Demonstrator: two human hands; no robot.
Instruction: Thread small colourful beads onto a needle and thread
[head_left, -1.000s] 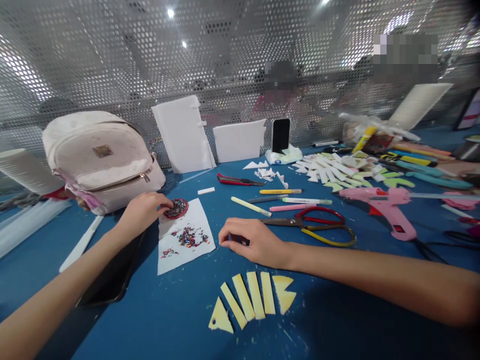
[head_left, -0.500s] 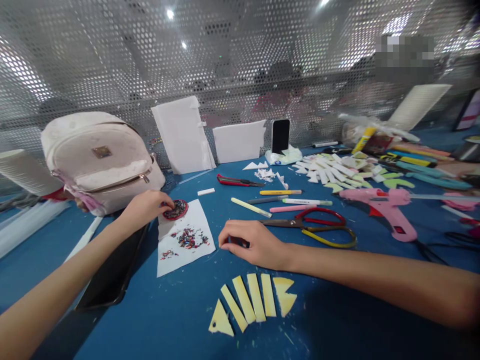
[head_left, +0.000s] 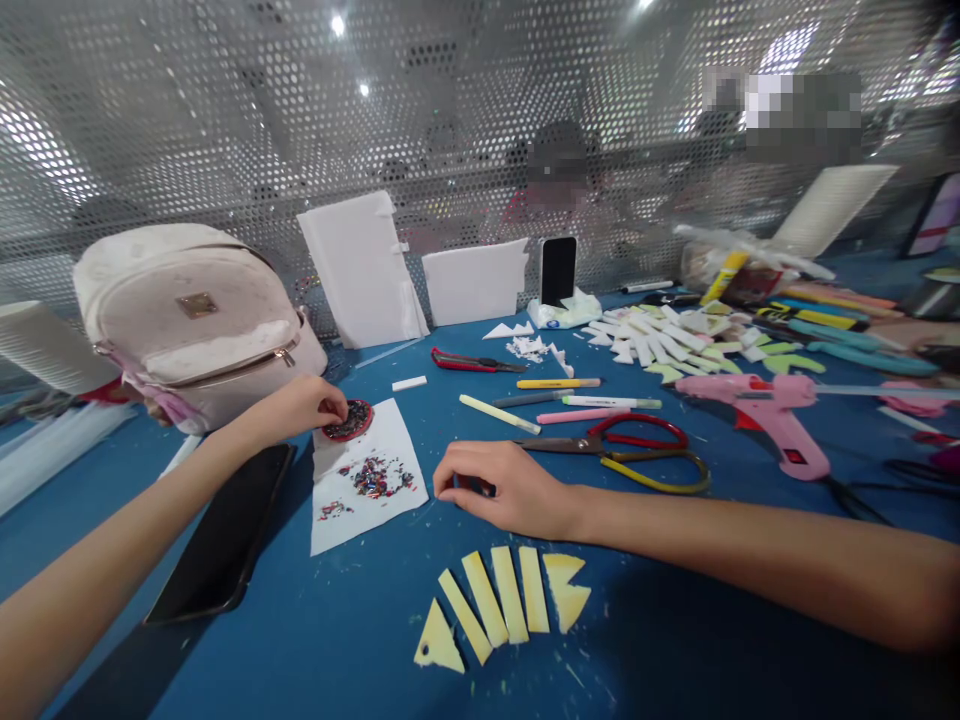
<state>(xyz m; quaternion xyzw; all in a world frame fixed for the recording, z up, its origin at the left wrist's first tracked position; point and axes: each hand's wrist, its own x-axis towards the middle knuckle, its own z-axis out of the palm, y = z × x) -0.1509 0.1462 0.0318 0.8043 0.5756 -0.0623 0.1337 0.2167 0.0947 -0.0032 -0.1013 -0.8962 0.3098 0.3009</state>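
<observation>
At the left, my left hand reaches down to a round red-rimmed dish filled with small dark, shiny beads. Its thumb and fingers are pinched at the dish's left side; what lies between the tips is hidden. The dish stands on a sheet of white paper, where loose mixed beads lie scattered in front of it. My right hand rests on the table, fingers curled in toward the thumb, with nothing visible in it. Below it, cut yellow pieces are laid out as a fish-bone shape, head at the left.
A black phone lies under my left forearm, beside a pale backpack. Scissors, several markers, a red cutter knife and a pink glue gun lie to the right. White strips are heaped behind.
My left fingers have dipped slightly further over the dish. The right hand stays where it was, and the view has shifted a little.
</observation>
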